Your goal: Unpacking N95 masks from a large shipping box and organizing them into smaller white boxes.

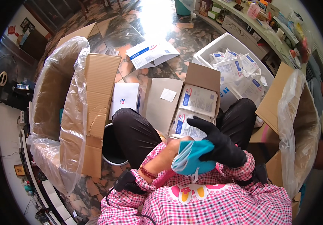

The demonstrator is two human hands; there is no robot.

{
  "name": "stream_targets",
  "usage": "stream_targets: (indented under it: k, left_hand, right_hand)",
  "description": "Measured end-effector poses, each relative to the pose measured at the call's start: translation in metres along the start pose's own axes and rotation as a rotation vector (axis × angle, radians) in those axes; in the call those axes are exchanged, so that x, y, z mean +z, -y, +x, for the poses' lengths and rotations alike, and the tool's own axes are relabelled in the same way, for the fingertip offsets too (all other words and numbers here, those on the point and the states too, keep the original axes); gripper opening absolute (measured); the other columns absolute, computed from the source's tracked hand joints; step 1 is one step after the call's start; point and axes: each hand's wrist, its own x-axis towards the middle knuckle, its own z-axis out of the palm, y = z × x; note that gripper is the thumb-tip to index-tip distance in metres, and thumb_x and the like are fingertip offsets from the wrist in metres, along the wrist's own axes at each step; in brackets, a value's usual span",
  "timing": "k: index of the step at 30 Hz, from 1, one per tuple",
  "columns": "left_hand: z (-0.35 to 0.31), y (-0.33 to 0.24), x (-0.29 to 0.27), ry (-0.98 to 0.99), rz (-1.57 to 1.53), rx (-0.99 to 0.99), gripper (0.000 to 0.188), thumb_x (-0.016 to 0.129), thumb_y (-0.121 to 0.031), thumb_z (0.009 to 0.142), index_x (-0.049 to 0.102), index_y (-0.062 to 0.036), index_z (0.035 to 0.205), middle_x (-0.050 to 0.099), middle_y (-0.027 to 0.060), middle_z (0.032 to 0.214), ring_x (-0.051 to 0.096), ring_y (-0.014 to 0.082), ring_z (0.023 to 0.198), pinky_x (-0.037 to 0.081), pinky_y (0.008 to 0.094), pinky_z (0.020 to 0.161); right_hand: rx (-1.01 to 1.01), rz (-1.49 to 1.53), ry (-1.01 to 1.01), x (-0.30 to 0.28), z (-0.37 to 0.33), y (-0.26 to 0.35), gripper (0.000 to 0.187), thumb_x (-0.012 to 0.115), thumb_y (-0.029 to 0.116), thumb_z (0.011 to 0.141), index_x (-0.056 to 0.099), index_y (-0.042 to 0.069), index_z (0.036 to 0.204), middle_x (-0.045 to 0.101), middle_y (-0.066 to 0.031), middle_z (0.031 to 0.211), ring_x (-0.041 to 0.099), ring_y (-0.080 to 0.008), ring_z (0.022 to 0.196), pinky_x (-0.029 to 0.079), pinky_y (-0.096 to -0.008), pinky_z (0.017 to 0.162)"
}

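A stack of blue face masks (197, 154) with white ear loops hangs over my lap, between my two hands. My bare left hand (173, 146), below a beaded bracelet, grips the stack from the left, its fingers mostly hidden behind it. On the other side my right hand (225, 146), in a black glove, clasps the masks' right edge, with one finger pointing up and left. Just beyond them, between my knees, stands an open cardboard box (202, 73) holding white sealed packets (198, 100). A small white paper square (168, 95) rests on its left flap.
Large cardboard boxes with plastic liners stand at left (94, 86) and right (287, 97). A white foam box (202, 56) full of packets is at the far right. A white carton (125, 99), a bucket (115, 162) and a folded white sheet (152, 54) are also nearby.
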Motion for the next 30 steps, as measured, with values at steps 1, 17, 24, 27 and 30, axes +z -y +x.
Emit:
stream_targets:
  k: [1, 17, 24, 27, 30]
  left_hand:
    - [-0.002, -0.001, 0.003, 0.076, -0.214, -0.07, 0.035, 0.07, -0.016, 0.091, 0.058, -0.0031, 0.121, 0.065, 0.0137, 0.106, 0.069, 0.026, 0.091, 0.056, 0.0348, 0.083]
    - [-0.032, -0.065, -0.006, 0.218, -0.1, 0.062, 0.042, 0.067, -0.028, 0.089, 0.058, -0.0031, 0.122, 0.059, 0.0209, 0.125, 0.057, 0.0409, 0.111, 0.047, 0.0452, 0.097]
    - [-0.061, -0.06, -0.004, 0.247, 0.067, 0.088, 0.021, 0.061, -0.02, 0.088, 0.06, -0.0037, 0.101, 0.063, 0.0147, 0.087, 0.061, 0.035, 0.072, 0.049, 0.0439, 0.064]
    - [-0.065, -0.06, -0.005, 0.265, 0.036, 0.111, 0.016, 0.06, -0.018, 0.09, 0.06, -0.0037, 0.095, 0.06, 0.0139, 0.079, 0.06, 0.0333, 0.067, 0.048, 0.0433, 0.059]
    - [-0.067, -0.068, -0.009, 0.286, -0.054, 0.073, 0.013, 0.057, -0.016, 0.094, 0.059, -0.0025, 0.093, 0.057, 0.0143, 0.077, 0.06, 0.0323, 0.069, 0.048, 0.0421, 0.059]
  right_hand:
    - [-0.142, -0.072, 0.083, 0.001, 0.005, 0.002, 0.037, 0.079, 0.005, 0.081, 0.065, 0.004, 0.116, 0.065, -0.0103, 0.125, 0.063, -0.0228, 0.112, 0.05, -0.0378, 0.1]
    - [0.564, 0.13, 0.06, 0.016, -0.031, 0.062, 0.042, 0.056, 0.036, 0.101, 0.067, 0.0, 0.083, 0.062, -0.0164, 0.064, 0.063, -0.025, 0.057, 0.047, -0.0362, 0.055]
    - [0.752, 0.085, 0.232, 0.015, -0.027, 0.069, 0.046, 0.056, 0.039, 0.101, 0.068, -0.002, 0.085, 0.065, -0.0156, 0.065, 0.064, -0.0214, 0.057, 0.049, -0.0353, 0.057]
    - [0.846, 0.087, 0.303, 0.009, -0.023, 0.079, 0.042, 0.057, 0.041, 0.101, 0.069, 0.001, 0.099, 0.069, -0.0114, 0.081, 0.064, -0.0171, 0.07, 0.051, -0.0333, 0.067]
    - [0.825, 0.132, 0.364, -0.004, -0.021, 0.077, 0.042, 0.058, 0.044, 0.1, 0.068, 0.005, 0.113, 0.071, -0.0082, 0.097, 0.064, -0.0139, 0.083, 0.054, -0.0319, 0.077]
